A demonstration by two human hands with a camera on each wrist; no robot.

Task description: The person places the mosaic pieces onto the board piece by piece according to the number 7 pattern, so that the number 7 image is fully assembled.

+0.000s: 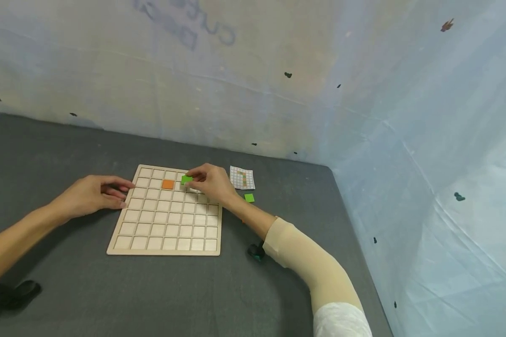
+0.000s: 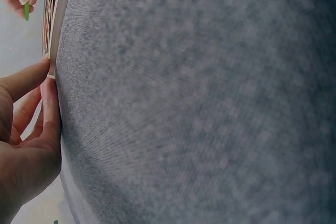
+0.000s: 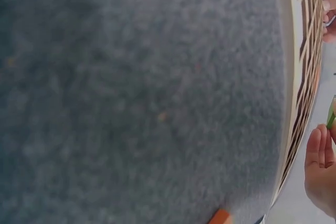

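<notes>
A wooden grid board [image 1: 164, 252] lies on the dark table. One orange square tile [image 1: 167, 184] sits in a cell near its far side. My right hand [image 1: 214, 182] pinches a green square tile [image 1: 187, 179] between thumb and fingers, above the far rows; in the right wrist view the green tile [image 3: 331, 119] appears at the right edge, clear of the board. My left hand [image 1: 93, 194] touches the board's left edge with thumb and fingers apart along it. In the left wrist view those fingers [image 2: 50, 106] are fairly straight against the board's edge [image 2: 59, 30].
Right of the board lies a small printed card [image 1: 242, 178] with a coloured grid pattern. Nearer to me is a loose green tile [image 1: 249, 197]. Orange pieces show partly beside my right forearm; one orange tile [image 3: 220, 217] appears in the right wrist view. A pale sheet [image 1: 173, 93] hangs behind the table.
</notes>
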